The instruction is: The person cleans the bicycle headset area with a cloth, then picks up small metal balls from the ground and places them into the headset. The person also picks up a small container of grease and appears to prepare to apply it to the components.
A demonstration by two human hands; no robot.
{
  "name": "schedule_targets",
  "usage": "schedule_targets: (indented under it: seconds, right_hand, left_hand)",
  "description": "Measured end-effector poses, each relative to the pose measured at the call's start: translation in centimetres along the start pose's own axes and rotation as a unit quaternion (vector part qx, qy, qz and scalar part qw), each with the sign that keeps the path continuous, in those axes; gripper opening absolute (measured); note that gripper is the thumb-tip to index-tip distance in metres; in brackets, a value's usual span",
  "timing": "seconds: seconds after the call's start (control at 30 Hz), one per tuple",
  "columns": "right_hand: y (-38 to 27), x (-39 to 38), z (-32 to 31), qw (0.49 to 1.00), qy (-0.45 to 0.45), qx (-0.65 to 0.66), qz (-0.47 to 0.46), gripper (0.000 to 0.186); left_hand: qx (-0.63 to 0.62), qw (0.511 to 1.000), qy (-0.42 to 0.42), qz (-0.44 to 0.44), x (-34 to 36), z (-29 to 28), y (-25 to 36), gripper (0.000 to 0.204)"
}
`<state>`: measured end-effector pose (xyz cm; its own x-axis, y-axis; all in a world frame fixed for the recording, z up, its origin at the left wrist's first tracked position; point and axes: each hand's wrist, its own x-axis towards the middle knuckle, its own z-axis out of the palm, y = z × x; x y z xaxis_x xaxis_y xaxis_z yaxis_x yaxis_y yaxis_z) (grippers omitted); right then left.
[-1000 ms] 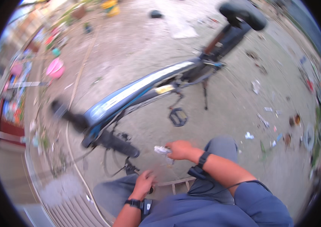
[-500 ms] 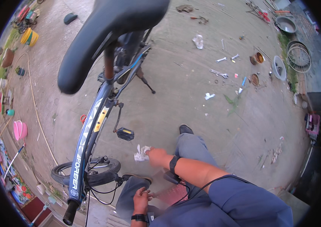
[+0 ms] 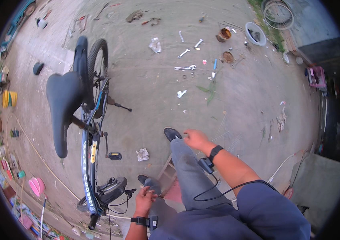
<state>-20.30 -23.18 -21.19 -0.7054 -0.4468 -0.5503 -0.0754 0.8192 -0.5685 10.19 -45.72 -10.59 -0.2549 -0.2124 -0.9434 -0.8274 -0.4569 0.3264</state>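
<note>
My right hand [image 3: 195,139] is above my right leg near a black shoe [image 3: 171,133], fingers loosely bent and apparently empty. My left hand [image 3: 145,197] is open with bent fingers beside my left leg, near the bicycle's front end. The upright bicycle [image 3: 86,160] stands on its kickstand [image 3: 122,106] to my left, its black saddle [image 3: 62,104] toward the far side and its pedal [image 3: 115,156] jutting toward me. A crumpled white paper [image 3: 142,155] lies on the ground between that pedal and my legs. A low red-topped seat [image 3: 173,191] shows partly between my legs.
Wrenches [image 3: 185,68], a blue-handled tool [image 3: 215,66], a rusty can [image 3: 225,34] and a pale basin [image 3: 255,34] lie ahead. Loose wheels [image 3: 277,14] lean at the back right, a pink crate [image 3: 316,77] beside a dark opening. A hose [image 3: 32,140], yellow bucket [image 3: 10,99] and pink tub [image 3: 37,186] are left.
My view has swung right. My right hand has let go of the white paper, now on the ground, and moved right. The bicycle now appears farther left, upright in view.
</note>
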Motion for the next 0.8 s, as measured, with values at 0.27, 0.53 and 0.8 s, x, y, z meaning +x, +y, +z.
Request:
schedule_targets:
  seconds: [0.27,0.53,0.8]
  right_hand:
    - [12.5,-15.4,-5.6,0.968,-0.005,0.054,0.245,0.044]
    - [19.5,-18.4,-7.0,0.922,0.041,0.231,0.307,0.042]
    - [17.4,-13.5,-17.4,0.881,0.083,0.352,0.304,0.040]
  left_hand:
    - [0.173,0.983,-0.066,0.006,0.9,3.2,8.9,0.047]
    - [0.257,0.964,-0.064,0.038,1.7,13.8,19.8,0.045]
    - [0.308,0.941,-0.116,0.083,1.1,23.1,29.1,0.046]
